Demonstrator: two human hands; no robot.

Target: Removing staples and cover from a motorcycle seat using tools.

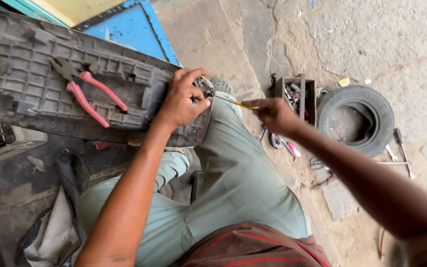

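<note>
The left hand (183, 101) is curled over the near end of a grey ribbed plastic panel (21, 74), fingers bent and pressed down on its edge, gripping it. The panel stretches away to nine o'clock from that hand and rests across the person's knee. The right hand (274, 114) is closed around a screwdriver (240, 104) with a yellow handle; its thin shaft points to nine o'clock, toward the left hand, and the tip lies just beside the left fingers at the panel's end. Whether the tip touches the panel cannot be told.

On the panel, at nine o'clock from the left hand, lie pliers (87, 94) with pink handles, jaws toward the upper left. Under both hands are the person's legs in grey-green trousers (238, 173).

At two o'clock from the right hand stands a small open toolbox (296, 93) with metal bits in it. Just past it, at three o'clock, a small tyre (356, 118) lies flat on the concrete floor (371, 39). Loose tools (402, 148) lie near the tyre and below the toolbox. At eleven o'clock from the left hand, beyond the panel, is a blue board (134, 27). At seven o'clock, well apart from the hands, a dark bag (55, 217) lies on the floor.
</note>
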